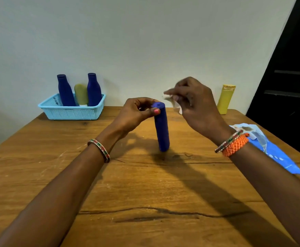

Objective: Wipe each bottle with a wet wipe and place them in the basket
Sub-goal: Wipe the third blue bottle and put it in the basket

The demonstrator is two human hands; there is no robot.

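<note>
Now, my left hand (136, 111) pinches the top of a tall dark-blue cylindrical plastic bottle (161, 127), thumb and fingertips clamped near its cap, bottle upright on the scratched wooden table (145, 193) w/ a slight tilt. My right hand (193, 102), just beside it, grips a crumpled white wet wipe (174, 102).

To wipe well, I'd judge: keep the pinch high, wrap the wipe round the body, stroke top to base, turn, repeat.

Further out: a light-blue perforated plastic basket (71, 111), back left, holds two dark-blue bottles & an olive tube. A yellow flip-cap bottle (225, 98) waits back right, against the wall. A blue wipe packet (277, 154) lies right. No readable labels or brand text anywhere.
</note>
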